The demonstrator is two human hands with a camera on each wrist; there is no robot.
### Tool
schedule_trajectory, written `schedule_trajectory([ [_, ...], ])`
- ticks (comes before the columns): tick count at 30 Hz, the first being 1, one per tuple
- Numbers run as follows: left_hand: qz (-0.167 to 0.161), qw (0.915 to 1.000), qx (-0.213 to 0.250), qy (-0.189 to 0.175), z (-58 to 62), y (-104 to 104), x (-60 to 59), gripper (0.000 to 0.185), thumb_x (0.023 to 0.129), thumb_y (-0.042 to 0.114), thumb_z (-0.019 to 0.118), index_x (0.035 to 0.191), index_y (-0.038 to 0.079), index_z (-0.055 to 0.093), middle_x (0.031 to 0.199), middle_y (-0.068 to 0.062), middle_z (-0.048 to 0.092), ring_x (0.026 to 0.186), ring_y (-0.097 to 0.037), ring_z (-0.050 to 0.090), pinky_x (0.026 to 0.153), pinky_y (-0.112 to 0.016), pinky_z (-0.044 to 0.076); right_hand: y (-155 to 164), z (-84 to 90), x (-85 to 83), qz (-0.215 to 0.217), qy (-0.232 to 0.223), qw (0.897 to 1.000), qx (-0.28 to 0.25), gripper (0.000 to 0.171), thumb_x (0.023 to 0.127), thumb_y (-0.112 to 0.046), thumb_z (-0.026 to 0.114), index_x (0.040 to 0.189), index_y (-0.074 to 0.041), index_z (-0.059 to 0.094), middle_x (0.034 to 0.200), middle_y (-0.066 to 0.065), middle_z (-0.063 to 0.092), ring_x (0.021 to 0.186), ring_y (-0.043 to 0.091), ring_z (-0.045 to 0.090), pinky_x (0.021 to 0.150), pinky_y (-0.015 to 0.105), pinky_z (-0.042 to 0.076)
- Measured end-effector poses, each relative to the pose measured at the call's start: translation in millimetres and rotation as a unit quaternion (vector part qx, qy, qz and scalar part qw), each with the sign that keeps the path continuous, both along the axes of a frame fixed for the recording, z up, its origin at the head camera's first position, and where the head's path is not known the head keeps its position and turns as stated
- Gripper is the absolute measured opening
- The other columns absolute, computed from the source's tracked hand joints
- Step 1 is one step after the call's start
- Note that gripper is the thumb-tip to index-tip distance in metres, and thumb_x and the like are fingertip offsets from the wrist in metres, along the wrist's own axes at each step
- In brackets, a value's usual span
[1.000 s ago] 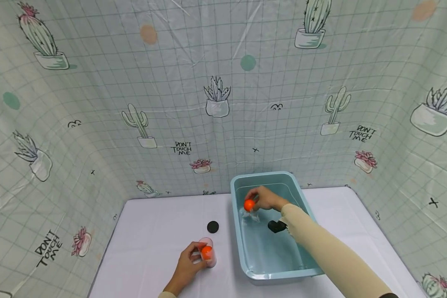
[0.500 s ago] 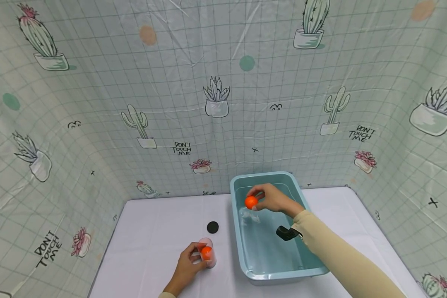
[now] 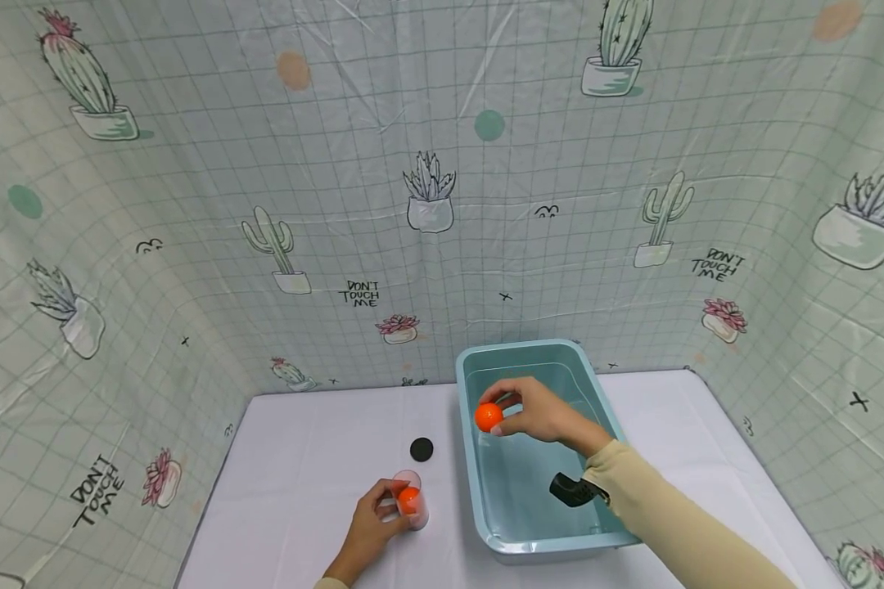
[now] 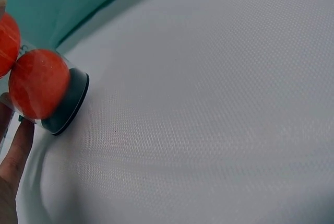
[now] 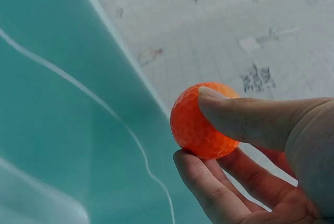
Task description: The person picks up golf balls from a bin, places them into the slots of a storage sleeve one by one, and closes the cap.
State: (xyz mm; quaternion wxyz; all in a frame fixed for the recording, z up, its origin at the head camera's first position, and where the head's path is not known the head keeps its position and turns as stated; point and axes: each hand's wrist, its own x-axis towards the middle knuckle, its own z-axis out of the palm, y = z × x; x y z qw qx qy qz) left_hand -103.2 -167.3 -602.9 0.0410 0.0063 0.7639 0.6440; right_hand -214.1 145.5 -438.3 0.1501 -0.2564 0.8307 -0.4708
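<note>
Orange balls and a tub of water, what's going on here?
A person's right hand pinches a wet orange ball above the water in a light blue tub. Their left hand grips a clear cup holding another orange ball on the white table. A black disc lies nearby.

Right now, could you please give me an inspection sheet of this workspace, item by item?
Surface: white table, cloth-covered.
Job's things: orange ball pinched over the blue tub, which holds water; clear cup standing on the table with a second orange ball inside.
Clutter: black disc lying apart, between cup and tub.
Grippers: right hand holds the ball between thumb and fingers; left hand grips the cup.
Cables: nothing seen; a black wrist camera sits at the right sleeve.
Surroundings: cactus-print curtain on three sides.
</note>
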Motion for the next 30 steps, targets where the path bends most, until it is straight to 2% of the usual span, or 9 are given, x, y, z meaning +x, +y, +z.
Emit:
schedule_trajectory([
  [5,-0.002,1.0000,-0.001,0.002,-1.4,0,0.4,0.048,0.081,-0.007,0.083,0.125,-0.007,0.063,0.126,-0.020,0.063,0.105,-0.010,0.060,0.093,-0.016,0.055,-11,-0.2,11.3,0.006,-0.003,1.000,-0.009,0.034,0.085,0.001,0.082,0.118,-0.006,0.074,0.121,0.012,0.071,0.111,0.033,0.066,0.082,0.037,0.060],
  [10,-0.001,0.9999,-0.016,-0.003,-0.9,0,0.3,0.050,0.081,-0.007,0.084,0.126,-0.005,0.063,0.128,-0.018,0.064,0.109,-0.018,0.060,0.095,-0.021,0.057,-25,-2.0,20.7,0.014,-0.013,0.999,-0.034,0.036,0.086,0.002,0.082,0.120,-0.004,0.074,0.123,0.014,0.071,0.112,0.033,0.067,0.083,0.036,0.063],
  [13,0.000,0.9998,-0.020,-0.004,0.5,0,0.0,0.050,0.081,-0.007,0.084,0.126,-0.004,0.063,0.129,-0.018,0.064,0.111,-0.023,0.059,0.095,-0.025,0.058,-36,-2.3,26.9,0.026,-0.028,0.998,-0.055,0.037,0.085,0.006,0.081,0.120,-0.003,0.073,0.123,0.015,0.070,0.111,0.031,0.067,0.083,0.035,0.064],
  [18,-0.005,0.9998,-0.019,-0.004,2.4,0,-0.4,0.050,0.082,-0.006,0.083,0.128,-0.004,0.063,0.130,-0.019,0.063,0.114,-0.027,0.059,0.098,-0.028,0.058,-56,-3.9,36.4,0.049,-0.034,0.996,-0.060,0.037,0.084,0.008,0.081,0.119,-0.003,0.074,0.123,0.013,0.070,0.109,0.027,0.067,0.084,0.032,0.064],
  [22,-0.004,0.9999,-0.013,-0.003,2.3,1,-1.2,0.049,0.083,-0.006,0.083,0.127,-0.005,0.063,0.130,-0.020,0.063,0.113,-0.024,0.059,0.097,-0.024,0.057,-69,-5.5,40.6,0.057,-0.033,0.996,-0.065,0.037,0.083,0.009,0.081,0.118,-0.001,0.074,0.122,0.013,0.070,0.109,0.028,0.067,0.085,0.032,0.064],
  [25,-0.003,1.0000,-0.005,0.000,1.4,0,-1.7,0.048,0.083,-0.006,0.082,0.127,-0.006,0.063,0.129,-0.020,0.064,0.110,-0.016,0.059,0.095,-0.020,0.056,-79,-7.4,41.7,0.066,-0.029,0.995,-0.065,0.036,0.083,0.011,0.081,0.117,-0.001,0.074,0.121,0.013,0.071,0.109,0.029,0.067,0.086,0.032,0.064],
  [30,-0.004,1.0000,0.005,0.000,1.3,0,-0.2,0.048,0.084,-0.005,0.083,0.127,-0.006,0.062,0.128,-0.020,0.064,0.106,-0.010,0.061,0.093,-0.018,0.056,-93,-10.7,44.1,0.074,-0.016,0.996,-0.050,0.033,0.083,0.011,0.080,0.114,-0.002,0.075,0.115,0.010,0.072,0.105,0.025,0.065,0.085,0.031,0.064],
])
